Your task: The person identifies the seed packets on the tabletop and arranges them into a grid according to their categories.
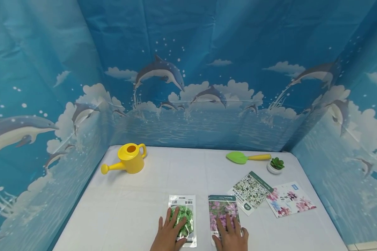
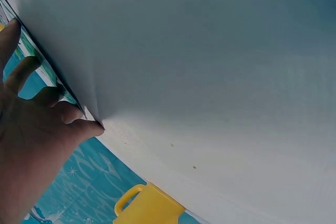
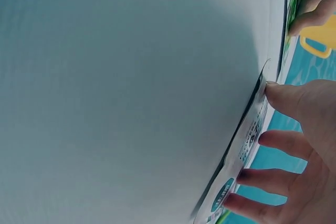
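Observation:
In the head view my left hand (image 1: 169, 232) rests with spread fingers on a seed packet with green leaves (image 1: 189, 226). Beside it, my right hand (image 1: 230, 237) lies on a seed packet with pink flowers (image 1: 222, 208), its fingers apart. A gap of white cloth separates the two packets. The left wrist view shows the left hand (image 2: 37, 124) from the side, fingertips touching the thin packet. From the right wrist, the right hand (image 3: 299, 161) is seen with its fingertips against its packet (image 3: 244, 153).
A white-flower seed packet (image 1: 251, 190) overlaps another with pink blossoms (image 1: 290, 198) to the right. Behind them are a green trowel with yellow handle (image 1: 238, 157) and a potted succulent (image 1: 274, 169). A yellow watering can (image 1: 135, 164) stands at the back left of the white-covered table (image 1: 113, 216).

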Demonstrator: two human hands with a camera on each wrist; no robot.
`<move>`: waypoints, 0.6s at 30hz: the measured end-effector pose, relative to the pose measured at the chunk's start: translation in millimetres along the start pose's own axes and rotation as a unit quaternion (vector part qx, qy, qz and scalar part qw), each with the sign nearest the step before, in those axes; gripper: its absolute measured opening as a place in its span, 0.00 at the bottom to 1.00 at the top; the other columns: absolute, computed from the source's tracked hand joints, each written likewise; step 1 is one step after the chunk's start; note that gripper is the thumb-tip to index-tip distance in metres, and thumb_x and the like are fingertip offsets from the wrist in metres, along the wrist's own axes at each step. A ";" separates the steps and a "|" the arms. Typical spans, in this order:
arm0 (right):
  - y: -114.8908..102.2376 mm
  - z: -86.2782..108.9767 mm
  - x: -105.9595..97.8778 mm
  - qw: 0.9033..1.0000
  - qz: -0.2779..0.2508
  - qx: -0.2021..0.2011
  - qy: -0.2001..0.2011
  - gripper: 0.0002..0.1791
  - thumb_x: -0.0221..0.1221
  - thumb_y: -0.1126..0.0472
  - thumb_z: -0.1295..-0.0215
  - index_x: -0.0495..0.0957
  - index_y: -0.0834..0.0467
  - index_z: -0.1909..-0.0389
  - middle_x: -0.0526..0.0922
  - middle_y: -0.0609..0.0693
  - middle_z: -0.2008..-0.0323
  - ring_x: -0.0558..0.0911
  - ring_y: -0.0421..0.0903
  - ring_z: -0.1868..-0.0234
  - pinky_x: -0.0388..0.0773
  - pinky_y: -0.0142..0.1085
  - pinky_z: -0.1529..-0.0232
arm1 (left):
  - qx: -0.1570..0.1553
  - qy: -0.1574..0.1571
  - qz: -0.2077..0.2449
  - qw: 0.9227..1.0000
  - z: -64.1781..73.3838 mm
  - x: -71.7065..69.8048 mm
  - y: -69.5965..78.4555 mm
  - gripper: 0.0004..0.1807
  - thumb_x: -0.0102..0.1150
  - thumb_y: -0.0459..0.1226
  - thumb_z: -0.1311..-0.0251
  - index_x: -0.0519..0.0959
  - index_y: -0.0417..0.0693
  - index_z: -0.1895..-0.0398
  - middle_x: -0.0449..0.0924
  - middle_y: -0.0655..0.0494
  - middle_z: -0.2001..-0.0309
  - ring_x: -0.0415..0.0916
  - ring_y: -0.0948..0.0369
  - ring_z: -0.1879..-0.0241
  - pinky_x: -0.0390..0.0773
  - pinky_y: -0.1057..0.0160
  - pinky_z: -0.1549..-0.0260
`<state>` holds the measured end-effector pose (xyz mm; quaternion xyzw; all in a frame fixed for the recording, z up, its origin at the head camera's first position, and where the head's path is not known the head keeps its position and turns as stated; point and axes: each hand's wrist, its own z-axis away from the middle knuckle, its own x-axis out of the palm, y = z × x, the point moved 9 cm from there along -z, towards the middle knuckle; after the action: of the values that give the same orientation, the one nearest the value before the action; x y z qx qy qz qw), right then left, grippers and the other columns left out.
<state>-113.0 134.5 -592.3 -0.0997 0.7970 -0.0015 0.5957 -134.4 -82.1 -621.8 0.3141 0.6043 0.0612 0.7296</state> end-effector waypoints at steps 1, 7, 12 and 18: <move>-1.1 0.2 -0.4 1.000 0.001 -0.003 0.006 0.28 0.76 0.41 0.46 0.89 0.52 0.47 0.87 0.63 0.43 0.81 0.66 0.41 0.79 0.66 0.54 | 0.001 -0.001 0.001 1.000 -0.1 0.4 -0.3 0.37 0.72 0.53 0.35 0.77 0.52 0.24 0.58 0.37 0.17 0.50 0.29 0.19 0.58 0.17 0.32; -5.0 2.3 0.6 0.999 0.011 -0.020 0.033 0.29 0.77 0.42 0.49 0.89 0.52 0.48 0.87 0.62 0.45 0.82 0.65 0.44 0.80 0.64 0.56 | -0.002 -0.016 -0.006 1.000 -0.3 0.5 1.1 0.38 0.72 0.54 0.35 0.76 0.52 0.23 0.57 0.37 0.16 0.49 0.29 0.18 0.58 0.18 0.32; -8.8 2.9 1.0 0.999 0.009 -0.027 0.033 0.28 0.74 0.40 0.46 0.89 0.51 0.47 0.86 0.61 0.44 0.81 0.64 0.44 0.79 0.64 0.56 | -0.002 -0.013 -0.009 1.000 0.6 2.0 0.9 0.38 0.71 0.54 0.35 0.76 0.53 0.24 0.58 0.37 0.16 0.49 0.29 0.18 0.58 0.18 0.32; -11.7 4.6 -0.6 0.998 0.008 -0.032 0.046 0.28 0.72 0.37 0.43 0.89 0.50 0.48 0.86 0.61 0.46 0.82 0.63 0.46 0.80 0.63 0.57 | 0.005 -0.012 -0.002 1.000 2.1 5.7 -0.6 0.38 0.69 0.57 0.34 0.76 0.53 0.23 0.57 0.38 0.16 0.49 0.30 0.19 0.58 0.17 0.33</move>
<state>-106.6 123.7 -591.6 -0.1120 0.8240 0.0237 0.5548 -131.1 -80.8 -626.7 0.3177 0.5965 0.0527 0.7352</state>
